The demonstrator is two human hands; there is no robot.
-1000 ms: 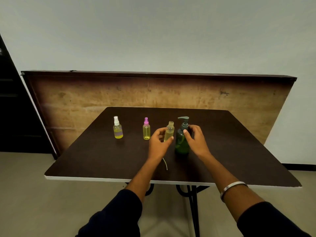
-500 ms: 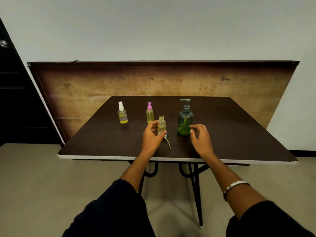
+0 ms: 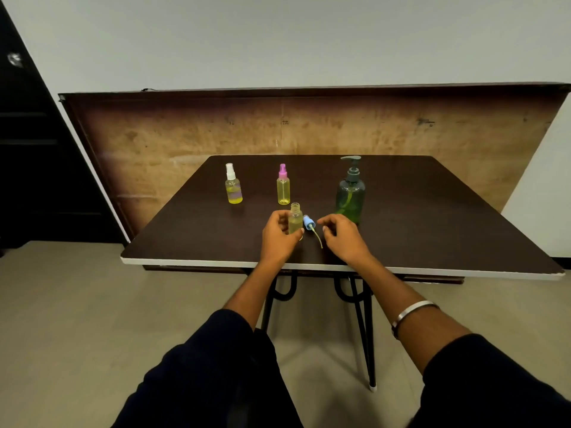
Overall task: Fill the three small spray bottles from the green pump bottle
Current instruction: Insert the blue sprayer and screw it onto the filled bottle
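My left hand (image 3: pixel 278 236) grips an uncapped small spray bottle (image 3: pixel 295 218) with yellowish liquid, upright near the table's front edge. Just right of it lies its blue spray cap (image 3: pixel 309 222) with a thin dip tube trailing toward me. My right hand (image 3: pixel 343 239) hovers beside the cap, fingers loosely curled, holding nothing. The green pump bottle (image 3: pixel 350 194) stands upright behind my right hand. Two capped spray bottles stand farther back: one with a white cap (image 3: pixel 233 188) on the left, one with a pink cap (image 3: pixel 283 189) in the middle.
The dark brown table (image 3: pixel 432 217) has a white front edge and black metal legs. A wooden board (image 3: pixel 185 134) leans against the wall behind it. A dark door frame stands at the left. Beige floor lies below.
My right hand left the pump bottle and came toward me beside the blue cap. My left hand brought the open bottle nearer the front edge. The camera pulled back.
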